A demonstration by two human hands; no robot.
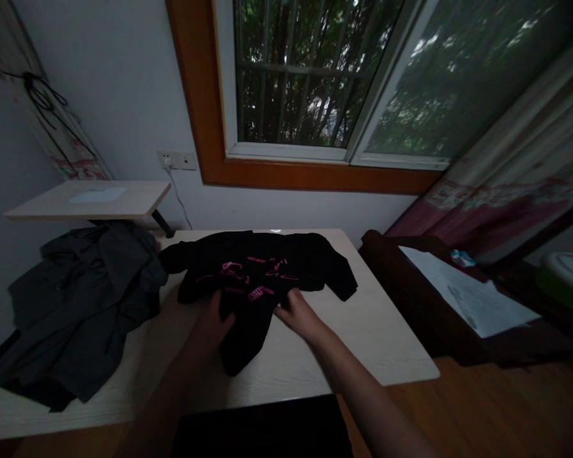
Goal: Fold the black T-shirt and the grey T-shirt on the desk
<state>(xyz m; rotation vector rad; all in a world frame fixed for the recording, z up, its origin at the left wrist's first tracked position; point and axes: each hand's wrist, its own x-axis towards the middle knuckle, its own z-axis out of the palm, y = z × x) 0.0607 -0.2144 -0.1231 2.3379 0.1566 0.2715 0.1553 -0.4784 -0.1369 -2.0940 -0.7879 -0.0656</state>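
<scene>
A black T-shirt with pink print [262,270] lies crumpled on a pale wooden table [377,337]. My left hand [214,315] is closed on the shirt's lower left fabric. My right hand [296,312] pinches the cloth just right of the pink print. Both hands sit near the shirt's front edge, and a fold of the shirt hangs down between them toward me.
A heap of dark grey clothes [81,299] covers the table's left part. A small side table [95,198] stands behind it. To the right, a dark wooden desk [410,292] carries white paper [468,289]. A window [315,76] and curtain [520,184] face me.
</scene>
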